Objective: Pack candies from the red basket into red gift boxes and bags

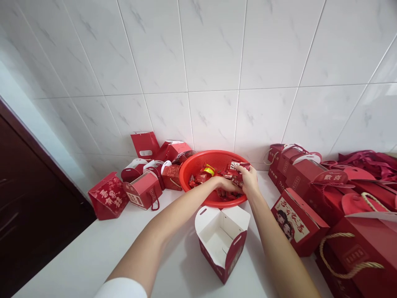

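Observation:
A red plastic basket (214, 155) holds several small red wrapped packets and a yellow-and-red packet (207, 169). My left hand (228, 185) reaches down into the basket among the packets, and its fingertips are mostly hidden. At the basket's right side, my right hand (249, 180) is closed on a red packet (235, 164) with a white label, thumb on top. In front of the basket, between my forearms, stands an open red gift box (225, 248) with a white inside; its top flaps are spread and nothing shows inside it.
Closed red gift boxes (144, 190) stand in a group on the left. More boxes with rope handles (356, 252) crowd the right side, beside a dark red ribbon pile (369, 163). A tiled wall (214, 62) rises behind the white table (93, 256).

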The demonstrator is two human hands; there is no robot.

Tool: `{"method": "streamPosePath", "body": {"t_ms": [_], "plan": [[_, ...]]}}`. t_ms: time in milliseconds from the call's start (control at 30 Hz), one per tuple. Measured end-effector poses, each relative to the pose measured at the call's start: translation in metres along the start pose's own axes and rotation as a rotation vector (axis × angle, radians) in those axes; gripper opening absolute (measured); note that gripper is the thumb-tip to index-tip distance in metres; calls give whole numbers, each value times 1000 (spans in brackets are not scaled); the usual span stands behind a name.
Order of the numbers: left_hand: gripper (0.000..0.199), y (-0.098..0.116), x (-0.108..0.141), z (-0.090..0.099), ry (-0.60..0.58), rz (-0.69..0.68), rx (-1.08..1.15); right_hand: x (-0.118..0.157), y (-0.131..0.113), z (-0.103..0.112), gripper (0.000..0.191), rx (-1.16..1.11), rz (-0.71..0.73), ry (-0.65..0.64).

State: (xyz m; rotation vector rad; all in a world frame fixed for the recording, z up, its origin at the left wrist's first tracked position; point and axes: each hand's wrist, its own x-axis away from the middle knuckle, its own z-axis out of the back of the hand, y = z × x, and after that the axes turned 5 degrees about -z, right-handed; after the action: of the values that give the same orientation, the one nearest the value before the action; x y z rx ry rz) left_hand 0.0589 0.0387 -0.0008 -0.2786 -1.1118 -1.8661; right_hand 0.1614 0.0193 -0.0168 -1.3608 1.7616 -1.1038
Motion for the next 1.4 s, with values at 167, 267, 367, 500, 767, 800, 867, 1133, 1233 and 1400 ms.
{"method": "streamPosePath", "body": {"t_ms": [167,267,367,500,767,800,867,1133,1233,1400], "plan": [[25,-11,6,4,-18,-94,135,1,-1,-3,27,-6,8,2],[31,-16,7,7,-33,-132,199,1,-1,-2,27,-15,11,-5],[36,-18,9,8,-29,-156,238,2,-1,-3,29,-23,8,3],[39,-15,12,9,-1,-230,278,3,-2,-3,28,-32,6,14],[33,-22,28,20,132,-316,457,1,-2,-1,30,-60,-5,24],[30,-26,34,23,178,-333,448,1,-2,-1,30,-58,-12,19],[29,-35,45,28,262,-354,431,2,-2,-1,30,-55,-21,25],[45,-58,79,34,305,-247,413,3,-3,0,28,-18,-28,26],[36,-61,82,34,323,-183,406,5,-4,-1,28,-22,-28,29],[32,-59,87,36,400,-121,186,7,-6,-3,27,-32,-37,27]]}}
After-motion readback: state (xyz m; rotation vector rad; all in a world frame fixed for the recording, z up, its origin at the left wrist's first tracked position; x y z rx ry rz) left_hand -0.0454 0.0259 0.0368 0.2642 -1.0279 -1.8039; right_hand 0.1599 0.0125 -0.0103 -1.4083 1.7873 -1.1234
